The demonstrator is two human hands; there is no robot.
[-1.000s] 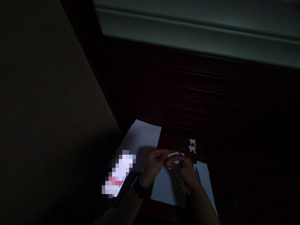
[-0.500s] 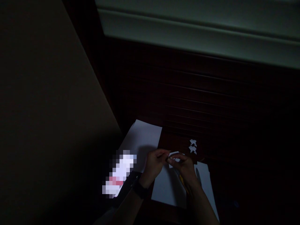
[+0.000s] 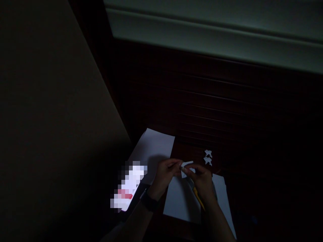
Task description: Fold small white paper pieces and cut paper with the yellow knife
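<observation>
Between my two hands is a small folded piece of white paper (image 3: 186, 171). My left hand (image 3: 167, 173), with a dark watch (image 3: 149, 200) on its wrist, pinches the paper's left edge. From the right, my right hand (image 3: 202, 178) grips the same piece with thumb and forefinger. A white sheet (image 3: 178, 203) lies on the dark table below my hands. Partly under my right hand is a yellow-handled tool (image 3: 199, 199), likely a cutter, its far end hidden. Two small folded paper shapes (image 3: 208, 157) rest just beyond my right hand.
A stack of white paper (image 3: 156, 148) lies at the left, beside a lit, blurred-out screen (image 3: 131, 185). More white paper (image 3: 223, 198) is at the right, with a grey pen-like object (image 3: 214, 191) on it, mostly covered. A pale wall (image 3: 63, 101) rises on the left.
The folded paper has turned slightly between my fingers and shows more of its face. My right hand has shifted a little to the right.
</observation>
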